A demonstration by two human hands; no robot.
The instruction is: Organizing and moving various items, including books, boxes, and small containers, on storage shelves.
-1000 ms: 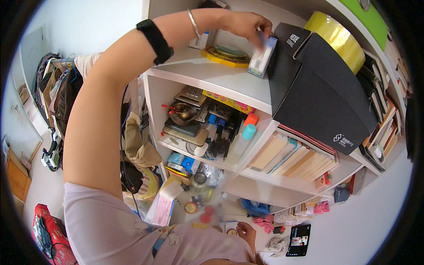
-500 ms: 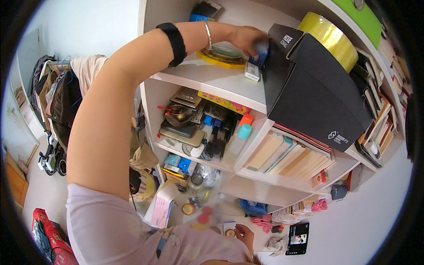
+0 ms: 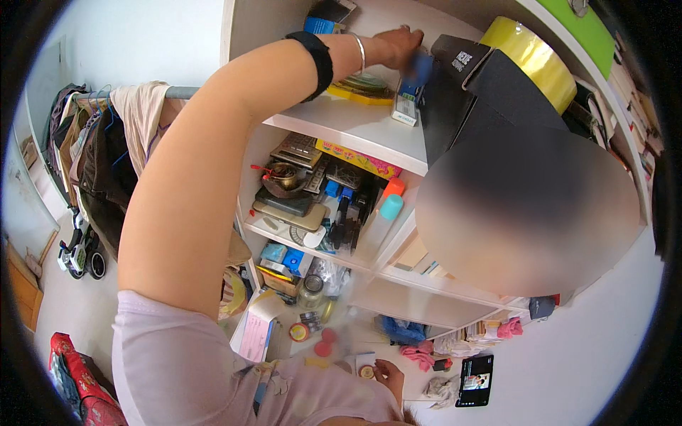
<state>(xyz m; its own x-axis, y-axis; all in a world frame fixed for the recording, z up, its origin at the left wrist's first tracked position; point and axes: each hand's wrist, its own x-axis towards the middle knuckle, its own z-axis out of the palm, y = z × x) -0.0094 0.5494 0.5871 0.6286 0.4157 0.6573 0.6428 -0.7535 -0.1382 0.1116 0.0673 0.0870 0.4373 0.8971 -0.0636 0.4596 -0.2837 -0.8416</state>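
My left arm reaches up to the top shelf (image 3: 341, 124), with a black band at the elbow and a bracelet at the wrist. There my left hand (image 3: 398, 48) closes its fingers on a small blue packet (image 3: 420, 71), partly blurred. Just below the packet sits a small white-and-blue box (image 3: 405, 110), against the black box (image 3: 447, 106). A yellow-rimmed round item (image 3: 361, 92) lies under my wrist. Down on the desk, my right hand (image 3: 388, 378) rests with loosely bent fingers apart beside a small round beige object (image 3: 366, 371).
A yellow tape roll (image 3: 531, 65) lies on the black box; a blurred patch (image 3: 526, 213) hides much of that box and some books. Lower shelves hold pens (image 3: 344, 220), a bottle with a turquoise cap (image 3: 391, 207) and a glass jar (image 3: 311, 291). A phone (image 3: 474, 381) lies at right.
My left hand has risen slightly, bringing the blue packet up with it. My right hand stays about where it was. The blurred patch has appeared over the black box.
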